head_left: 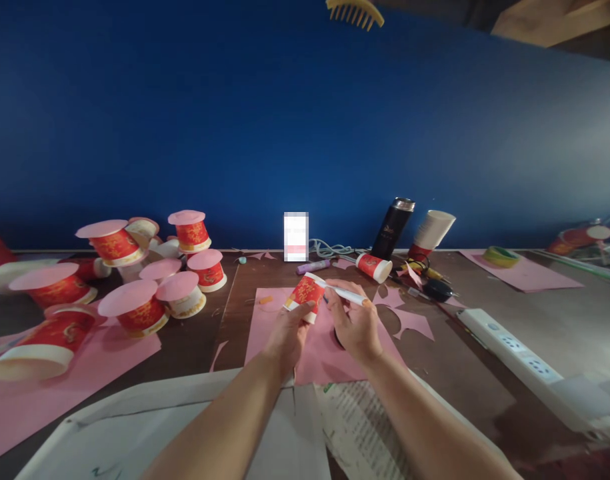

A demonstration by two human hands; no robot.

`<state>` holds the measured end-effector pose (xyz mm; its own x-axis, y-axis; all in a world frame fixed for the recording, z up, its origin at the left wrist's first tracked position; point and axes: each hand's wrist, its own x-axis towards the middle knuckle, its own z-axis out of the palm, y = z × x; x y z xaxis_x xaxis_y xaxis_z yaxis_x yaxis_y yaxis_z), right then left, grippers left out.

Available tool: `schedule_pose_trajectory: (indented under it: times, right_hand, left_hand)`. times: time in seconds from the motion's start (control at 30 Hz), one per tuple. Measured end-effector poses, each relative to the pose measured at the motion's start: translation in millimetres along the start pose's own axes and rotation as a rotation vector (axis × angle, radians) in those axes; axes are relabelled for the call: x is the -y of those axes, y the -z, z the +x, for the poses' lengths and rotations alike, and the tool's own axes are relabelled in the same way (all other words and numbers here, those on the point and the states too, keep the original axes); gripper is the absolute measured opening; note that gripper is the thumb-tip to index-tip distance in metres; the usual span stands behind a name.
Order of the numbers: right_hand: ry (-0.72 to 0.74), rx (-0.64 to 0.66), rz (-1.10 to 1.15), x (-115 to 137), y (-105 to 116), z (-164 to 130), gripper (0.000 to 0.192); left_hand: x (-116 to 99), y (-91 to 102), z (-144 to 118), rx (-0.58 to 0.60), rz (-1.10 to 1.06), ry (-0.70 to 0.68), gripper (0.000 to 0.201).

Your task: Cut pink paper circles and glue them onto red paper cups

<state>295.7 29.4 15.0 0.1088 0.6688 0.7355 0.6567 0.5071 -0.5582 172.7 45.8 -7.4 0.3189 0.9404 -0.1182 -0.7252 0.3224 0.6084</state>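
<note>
My left hand (289, 333) is closed around a red paper cup (305, 293) with gold print, held tilted on its side above a sheet of pink paper (265, 327). In my right hand (357, 327) is a white pen (347, 292), gripped like a writing tool. Its tip points left and is at the cup's side; whether it touches cannot be made out. A dark curved object, partly hidden, lies under my right hand. A small orange piece (266, 300) rests on the pink sheet.
Several red cups topped with pink paper discs (129, 298) stand at the left. Behind my hands are a purple tube (313, 267), a lying cup (373, 268) and a black flask (395, 227). Pink scraps (412, 323) and a white power strip (515, 353) lie to the right.
</note>
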Motion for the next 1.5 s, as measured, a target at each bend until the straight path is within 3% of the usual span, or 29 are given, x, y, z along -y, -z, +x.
schedule_pose_trajectory:
  times: [0.8,1.17,1.5]
  right_hand:
    - [-0.005,-0.019,-0.059,2.0,0.4,0.8,0.018]
    - [-0.01,-0.03,-0.018,2.2,0.2,-0.5,0.019]
    - [0.043,0.026,0.041,13.3,-2.1,-4.2,0.016]
  left_hand:
    - [-5.2,-0.2,3.9,-0.225,-0.188,0.041,0.015]
    - [-7.1,-0.9,3.6,-0.22,-0.17,0.015,0.016]
    - [-4.6,1.9,1.3,-0.07,-0.054,0.0,0.019]
